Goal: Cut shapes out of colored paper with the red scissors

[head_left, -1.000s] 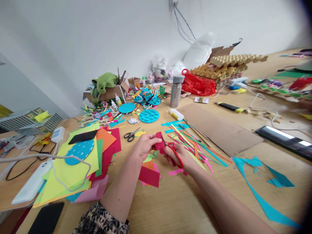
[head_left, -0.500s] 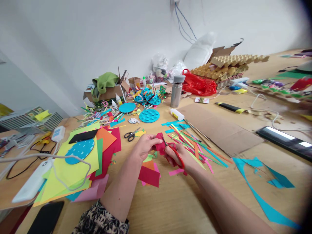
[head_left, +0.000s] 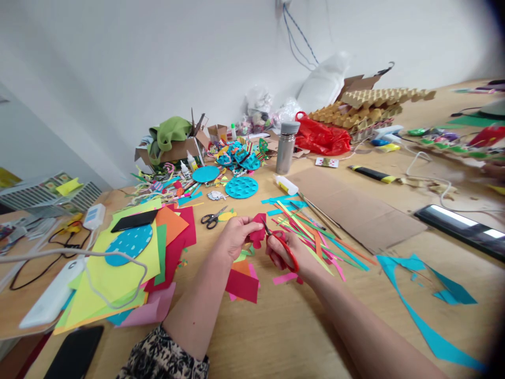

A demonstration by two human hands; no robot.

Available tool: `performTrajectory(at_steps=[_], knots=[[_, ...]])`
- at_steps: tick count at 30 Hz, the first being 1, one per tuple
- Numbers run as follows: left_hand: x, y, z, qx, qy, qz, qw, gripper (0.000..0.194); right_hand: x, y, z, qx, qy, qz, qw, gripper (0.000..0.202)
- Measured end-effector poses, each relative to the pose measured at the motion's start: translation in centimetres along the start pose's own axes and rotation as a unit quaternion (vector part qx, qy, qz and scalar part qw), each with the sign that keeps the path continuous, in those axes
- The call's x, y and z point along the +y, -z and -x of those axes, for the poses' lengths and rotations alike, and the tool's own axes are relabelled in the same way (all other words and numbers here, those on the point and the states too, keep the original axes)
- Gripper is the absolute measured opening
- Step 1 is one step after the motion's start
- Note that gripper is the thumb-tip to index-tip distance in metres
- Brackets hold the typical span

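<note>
Between the thumb and fingers of my left hand is a small piece of red paper with a curved, cut outline. My right hand is closed around the red handles of a pair of scissors, whose blades point up and left at the paper's right edge. Below my hands lie a red paper rectangle and orange and pink pieces under it. A pink scrap rests under my right hand. Coloured paper strips spread out to its right.
Black scissors lie left of my hands, beyond a stack of coloured paper. A steel bottle stands behind, near a glue bottle. At right are cardboard, a box cutter and blue offcuts.
The red paper's lower right part has been trimmed, leaving a more rounded edge. A small red scrap now lies beneath my right hand. Both hands stay almost in place.
</note>
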State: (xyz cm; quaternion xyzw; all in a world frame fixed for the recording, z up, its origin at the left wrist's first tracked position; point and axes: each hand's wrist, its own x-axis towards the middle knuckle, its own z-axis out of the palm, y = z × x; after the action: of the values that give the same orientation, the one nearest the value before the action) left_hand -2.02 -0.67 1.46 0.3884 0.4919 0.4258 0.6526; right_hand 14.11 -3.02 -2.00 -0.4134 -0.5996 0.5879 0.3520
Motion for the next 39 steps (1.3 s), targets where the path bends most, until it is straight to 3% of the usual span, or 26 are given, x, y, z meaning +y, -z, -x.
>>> performTrajectory(at_steps=[6, 15, 24, 39], knots=[[-0.05, -0.38, 0.08, -0.02, 0.009, 0.007, 1.0, 0.025, -0.35, -0.11, 0.01, 0.01, -0.003, -0.003, 1.0, 0.056], [-0.23, -0.18, -0.07, -0.002, -0.01, 0.006, 1.0, 0.026, -0.06, -0.05, 0.04, 0.009, -0.007, -0.003, 1.0, 0.058], [0.12, 0.22, 0.09, -0.044, 0.007, -0.014, 0.999, 0.028, -0.77, -0.06, 0.25, -0.022, 0.015, -0.003, 1.0, 0.063], [0.25, 0.06, 0.2, -0.033, 0.023, -0.005, 0.999, 0.027, 0.02, 0.15, 0.09, -0.012, 0.022, 0.005, 1.0, 0.062]])
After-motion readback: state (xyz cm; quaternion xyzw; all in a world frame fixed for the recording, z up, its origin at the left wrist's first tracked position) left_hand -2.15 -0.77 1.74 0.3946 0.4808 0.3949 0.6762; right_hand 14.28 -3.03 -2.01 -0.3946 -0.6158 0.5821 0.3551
